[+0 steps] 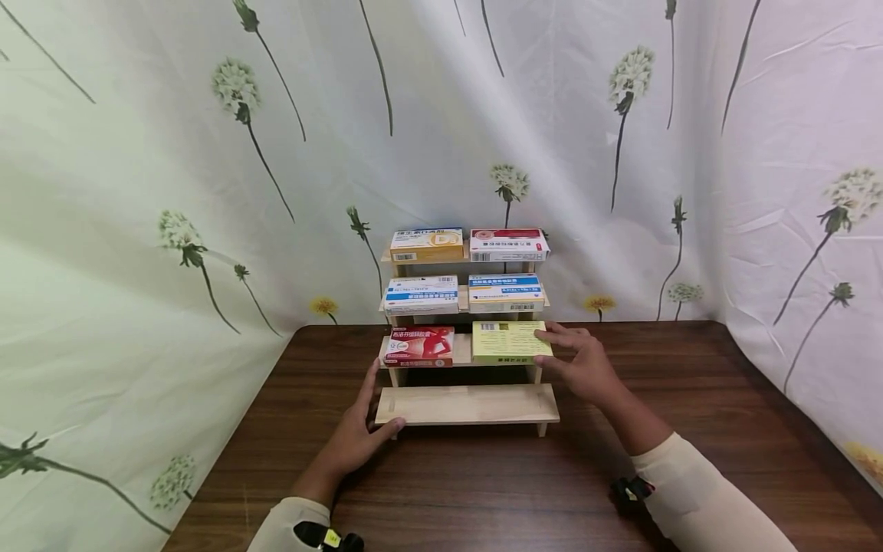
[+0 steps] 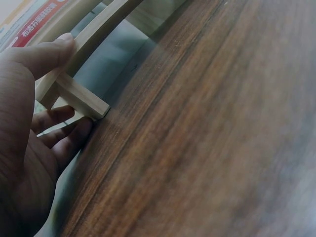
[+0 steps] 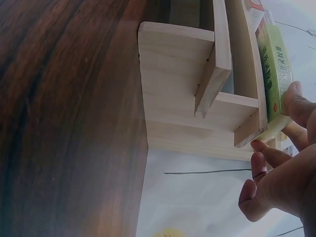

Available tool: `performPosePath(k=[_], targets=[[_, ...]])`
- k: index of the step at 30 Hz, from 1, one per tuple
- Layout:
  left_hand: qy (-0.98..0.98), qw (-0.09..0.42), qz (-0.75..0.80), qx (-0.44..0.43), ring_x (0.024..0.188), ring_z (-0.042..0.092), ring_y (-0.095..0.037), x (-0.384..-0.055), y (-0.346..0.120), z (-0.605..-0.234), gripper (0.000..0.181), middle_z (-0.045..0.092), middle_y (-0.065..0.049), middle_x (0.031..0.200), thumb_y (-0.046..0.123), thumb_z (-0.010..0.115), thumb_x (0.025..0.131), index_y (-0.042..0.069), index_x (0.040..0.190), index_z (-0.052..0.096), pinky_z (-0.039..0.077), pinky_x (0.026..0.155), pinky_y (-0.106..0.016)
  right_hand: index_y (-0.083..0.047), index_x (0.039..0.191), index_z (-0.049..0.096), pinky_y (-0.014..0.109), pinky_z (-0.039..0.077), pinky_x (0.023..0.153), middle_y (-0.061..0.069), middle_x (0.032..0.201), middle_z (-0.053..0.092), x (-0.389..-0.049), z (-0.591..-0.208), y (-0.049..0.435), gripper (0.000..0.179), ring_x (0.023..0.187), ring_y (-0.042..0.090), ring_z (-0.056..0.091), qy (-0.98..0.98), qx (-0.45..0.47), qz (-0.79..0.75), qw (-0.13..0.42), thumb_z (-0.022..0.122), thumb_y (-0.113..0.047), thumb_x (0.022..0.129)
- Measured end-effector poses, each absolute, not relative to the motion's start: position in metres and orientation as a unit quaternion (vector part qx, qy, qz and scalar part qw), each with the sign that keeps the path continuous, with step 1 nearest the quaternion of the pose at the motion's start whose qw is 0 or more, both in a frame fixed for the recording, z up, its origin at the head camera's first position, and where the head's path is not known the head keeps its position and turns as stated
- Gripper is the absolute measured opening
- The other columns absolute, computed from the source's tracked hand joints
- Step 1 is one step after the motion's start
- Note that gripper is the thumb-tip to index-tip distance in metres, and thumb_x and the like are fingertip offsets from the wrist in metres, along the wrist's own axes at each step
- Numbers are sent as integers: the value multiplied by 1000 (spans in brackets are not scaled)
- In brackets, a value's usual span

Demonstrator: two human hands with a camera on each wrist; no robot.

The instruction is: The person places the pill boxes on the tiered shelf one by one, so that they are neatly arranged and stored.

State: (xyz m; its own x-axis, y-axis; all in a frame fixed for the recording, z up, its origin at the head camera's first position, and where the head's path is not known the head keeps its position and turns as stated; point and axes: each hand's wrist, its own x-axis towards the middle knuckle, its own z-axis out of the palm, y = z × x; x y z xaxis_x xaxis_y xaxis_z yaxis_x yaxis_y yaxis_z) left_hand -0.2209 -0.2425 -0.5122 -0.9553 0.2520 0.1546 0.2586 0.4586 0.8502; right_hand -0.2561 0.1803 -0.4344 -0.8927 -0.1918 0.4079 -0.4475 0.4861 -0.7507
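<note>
A pale wooden stepped rack (image 1: 469,405) stands on the table with medicine boxes in pairs on its upper steps. My left hand (image 1: 357,435) holds the rack's left end. In the left wrist view its thumb (image 2: 52,53) lies on the bottom step's edge and the other fingers curl beside the leg. My right hand (image 1: 586,364) pinches the right end of a yellow-green medicine box (image 1: 507,343), which sits on the second step from the bottom. In the right wrist view, the thumb (image 3: 295,101) presses that box's printed side. Left of it lies a red medicine box (image 1: 419,346).
Two blue-and-white boxes (image 1: 421,294) lie one step higher. The top step bears a yellow-and-white box (image 1: 426,245) and a red-and-white box (image 1: 509,245). Behind the brown wooden table (image 1: 483,491) hangs a dandelion-print curtain (image 1: 441,153), which also lines both sides.
</note>
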Motion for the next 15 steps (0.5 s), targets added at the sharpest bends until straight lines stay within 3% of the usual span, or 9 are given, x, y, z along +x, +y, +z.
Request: performPosePath(k=[7, 15], targets=[[-853, 2, -500, -149, 128, 66, -33, -221, -242, -513, 110, 47, -25, 167, 29, 79, 103, 36, 177, -2, 59, 103, -47, 1, 140, 72, 68, 33, 117, 28, 160, 55, -260, -439, 181, 48, 142, 52, 49, -850, 181, 475, 138, 84, -6, 95], [-851, -2, -505, -145, 123, 67, -33, -222, -243, -514, 110, 46, -26, 167, 28, 80, 103, 36, 177, -2, 62, 93, -35, -4, 140, 74, 65, 47, 104, 22, 160, 59, -262, -441, 182, 47, 127, 40, 53, -859, 171, 463, 137, 86, -10, 95]])
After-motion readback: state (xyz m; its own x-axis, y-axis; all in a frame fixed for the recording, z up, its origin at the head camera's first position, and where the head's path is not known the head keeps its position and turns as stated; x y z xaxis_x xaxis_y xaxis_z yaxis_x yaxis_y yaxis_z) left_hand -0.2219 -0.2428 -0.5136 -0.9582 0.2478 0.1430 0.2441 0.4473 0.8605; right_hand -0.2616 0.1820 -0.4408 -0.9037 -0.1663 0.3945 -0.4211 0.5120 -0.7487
